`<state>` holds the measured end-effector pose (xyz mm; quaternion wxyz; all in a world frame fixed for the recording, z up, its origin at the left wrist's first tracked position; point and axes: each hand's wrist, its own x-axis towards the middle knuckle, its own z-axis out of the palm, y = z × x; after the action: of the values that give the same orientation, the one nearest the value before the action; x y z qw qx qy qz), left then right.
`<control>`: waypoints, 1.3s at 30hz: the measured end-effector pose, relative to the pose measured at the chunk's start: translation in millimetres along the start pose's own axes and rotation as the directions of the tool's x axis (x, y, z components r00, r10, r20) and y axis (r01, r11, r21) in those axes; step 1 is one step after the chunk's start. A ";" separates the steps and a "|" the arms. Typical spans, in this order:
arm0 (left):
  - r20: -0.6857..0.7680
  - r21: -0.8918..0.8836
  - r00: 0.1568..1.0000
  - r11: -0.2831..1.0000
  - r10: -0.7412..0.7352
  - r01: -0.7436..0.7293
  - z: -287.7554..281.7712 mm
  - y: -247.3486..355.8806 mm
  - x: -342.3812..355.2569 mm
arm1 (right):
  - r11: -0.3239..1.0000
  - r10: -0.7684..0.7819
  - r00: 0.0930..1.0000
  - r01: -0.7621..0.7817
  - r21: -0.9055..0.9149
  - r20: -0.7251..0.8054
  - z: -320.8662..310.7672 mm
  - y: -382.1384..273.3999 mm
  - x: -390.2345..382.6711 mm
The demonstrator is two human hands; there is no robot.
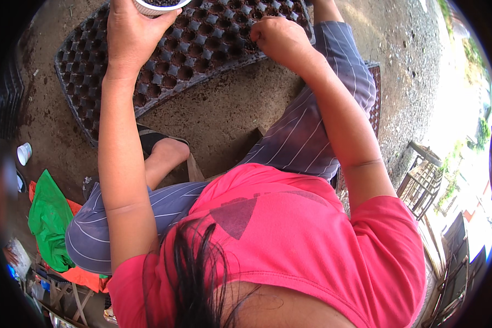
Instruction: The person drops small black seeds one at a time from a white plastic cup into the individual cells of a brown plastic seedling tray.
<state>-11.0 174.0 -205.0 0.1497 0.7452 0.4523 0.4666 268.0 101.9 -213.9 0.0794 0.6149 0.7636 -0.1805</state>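
At the top edge, my left hand (134, 35) grips a white cup (150, 9) of small dark seed-like grains, cut off by the frame. Beneath both hands lies a black seedling tray (175, 68), its rows of round cells showing brown soil. Over the tray's right part is my right hand (283, 41), fingers curled together in a pinch close to the cells. Whatever sits between those fingertips is hidden.
My legs in striped trousers frame the tray on dirt ground. Left are a small white cup (24, 153), a green cloth (49, 218) over orange material, and dark stacked trays (6, 106). A slatted cage (420, 183) stands at right, beside gravel.
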 end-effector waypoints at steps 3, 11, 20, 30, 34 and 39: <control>-0.004 0.008 1.000 1.000 0.000 0.000 0.2 4.1 0.5 | 1.000 -0.016 0.989 0.013 -0.020 -0.146 9.4 -0.5 0.9; 0.014 -0.037 1.000 0.999 -0.008 0.009 -0.4 -2.2 -1.1 | 0.993 -0.079 0.997 0.080 -0.087 0.014 -1.2 -4.0 12.1; 0.004 0.003 1.000 1.000 0.002 -0.002 -1.8 0.8 0.5 | 0.985 -0.145 0.981 0.156 -0.079 0.132 -2.2 5.6 26.0; 0.006 -0.004 1.000 1.000 -0.003 0.003 -2.2 4.1 1.7 | 0.978 -0.133 0.980 0.154 -0.144 0.147 -0.8 7.6 21.4; 0.002 -0.005 1.000 1.000 -0.003 0.003 -3.2 4.8 1.8 | 0.984 -0.105 0.982 0.125 -0.124 0.156 -3.4 3.1 7.4; 0.010 -0.014 1.000 1.000 -0.005 0.005 0.5 7.7 0.0 | 0.982 -0.186 0.979 0.182 0.053 0.078 -2.5 -14.2 5.1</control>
<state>-6.5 169.9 -200.3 0.1582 0.7453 0.4502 0.4656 253.4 105.0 -210.8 0.0798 0.5353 0.8089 -0.2295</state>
